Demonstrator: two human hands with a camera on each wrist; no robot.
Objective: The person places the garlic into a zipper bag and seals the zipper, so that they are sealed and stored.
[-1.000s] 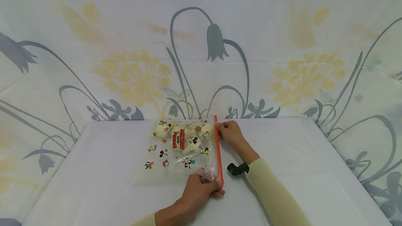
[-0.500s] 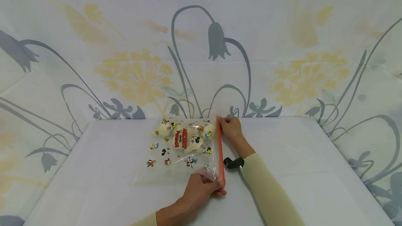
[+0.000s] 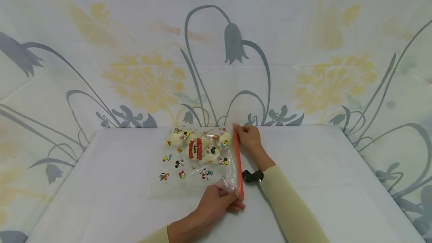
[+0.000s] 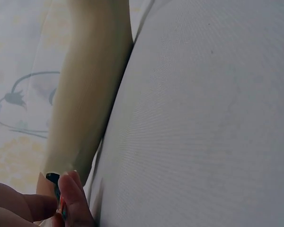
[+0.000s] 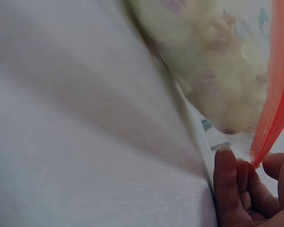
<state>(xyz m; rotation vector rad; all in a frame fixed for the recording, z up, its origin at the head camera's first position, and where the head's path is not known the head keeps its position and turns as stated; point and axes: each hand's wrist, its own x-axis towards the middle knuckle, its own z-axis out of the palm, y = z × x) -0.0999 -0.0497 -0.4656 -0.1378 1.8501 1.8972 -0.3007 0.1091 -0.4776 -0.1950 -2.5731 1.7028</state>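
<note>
A clear zip bag point(image 3: 187, 181) printed with cartoon figures lies on the white table, its red zip strip point(image 3: 238, 156) on the right side. Inside it is a pale cream, lumpy soft thing point(image 3: 209, 156), perhaps a plush toy; its kind is hard to tell through the plastic. My left hand point(image 3: 216, 201) pinches the near end of the strip between thumb and fingers. At the far end, my right hand point(image 3: 249, 138) pinches the strip's other corner. The right wrist view shows the red strip point(image 5: 277, 80) reaching that hand's thumb and fingers point(image 5: 226, 182).
The white table point(image 3: 320, 183) spreads out on both sides of the bag. Behind it hangs a flower-patterned cloth point(image 3: 209, 66), with side panels at left and right. A black wrist device point(image 3: 253, 176) sits on my right wrist.
The bag and both hands appear slightly further right in the head view, as the background also shifts a little. Both hands keep hold of the strip's ends.
</note>
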